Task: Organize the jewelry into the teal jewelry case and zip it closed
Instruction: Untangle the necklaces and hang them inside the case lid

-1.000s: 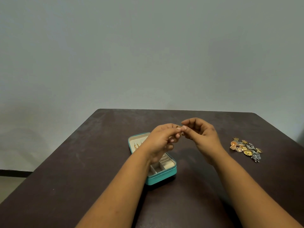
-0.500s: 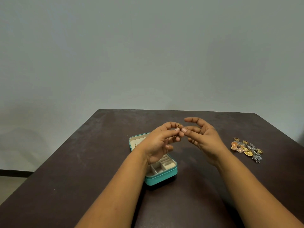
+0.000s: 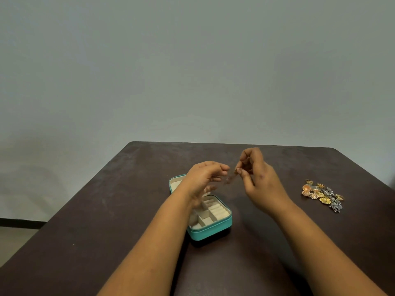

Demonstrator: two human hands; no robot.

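Observation:
The teal jewelry case (image 3: pixel 213 232) lies open on the dark table, its cream compartments showing; my left forearm hides part of it. Just above and behind the case, my right hand (image 3: pixel 259 180) pinches a small gold jewelry piece (image 3: pixel 230 179) between thumb and forefinger, and the piece hangs blurred from the fingertips. My left hand (image 3: pixel 204 178) hovers over the case's lid half, close to the piece, with fingers loosely curled and blurred. A pile of several gold and silver jewelry pieces (image 3: pixel 322 194) lies on the table to the right.
The dark brown table (image 3: pixel 106 231) ends at a far edge just behind my hands and at a rounded corner on the right, near the pile. A plain grey wall stands behind it. A strip of floor shows at the lower left.
The small piece has passed from my left fingertips to my right hand, which was spread open and now pinches it. My left hand has drawn back to the left and loosened.

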